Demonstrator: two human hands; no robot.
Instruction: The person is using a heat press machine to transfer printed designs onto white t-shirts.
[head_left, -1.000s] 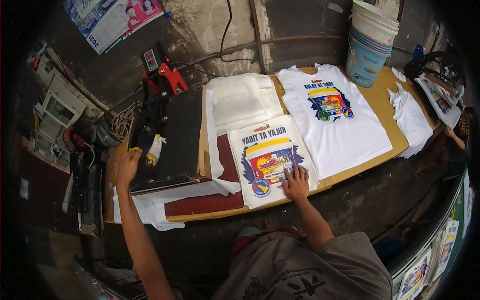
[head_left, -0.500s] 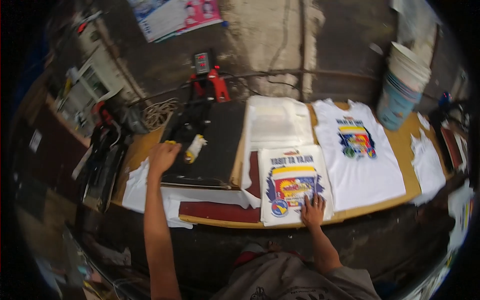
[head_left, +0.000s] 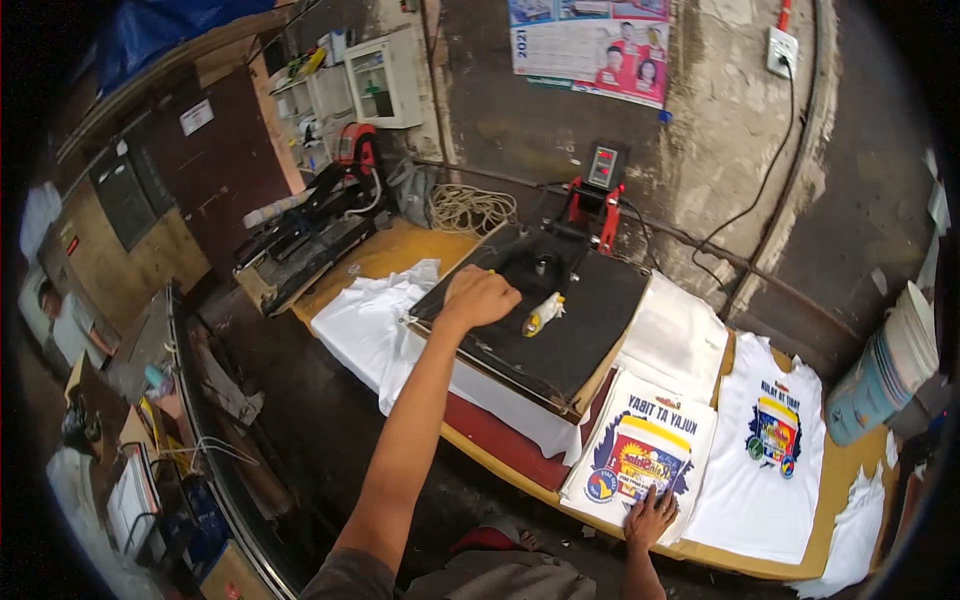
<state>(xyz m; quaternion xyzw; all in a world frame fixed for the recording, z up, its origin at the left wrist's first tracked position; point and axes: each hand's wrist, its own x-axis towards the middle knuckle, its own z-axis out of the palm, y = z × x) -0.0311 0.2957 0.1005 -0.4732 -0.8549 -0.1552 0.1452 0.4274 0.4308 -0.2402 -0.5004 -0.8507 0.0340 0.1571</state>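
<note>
On the wooden table stands a heat press (head_left: 590, 345) with a flat black top plate. My left hand (head_left: 480, 298) is closed on the left end of its handle, where a bit of yellow shows by the fingers. The handle's other end (head_left: 545, 314), wrapped in white and yellow, sticks out free. White fabric (head_left: 475, 392) hangs from under the plate. My right hand (head_left: 650, 517) lies with spread fingers on a stack of printed transfer sheets (head_left: 610, 450), with mirrored lettering and a colourful bucket picture. A white shirt (head_left: 745, 500) bearing a similar print lies right of the stack.
A second press (head_left: 310, 235) stands at the table's far left, near coiled rope (head_left: 472, 210). Behind the main press is a lit control box (head_left: 604, 168). Stacked buckets (head_left: 880, 370) stand at the right. A person (head_left: 75, 330) is at the far left.
The view has swung to the left, so the table appears further right and the room's left side shows. Both hands keep their places on the handle and the sheets.
</note>
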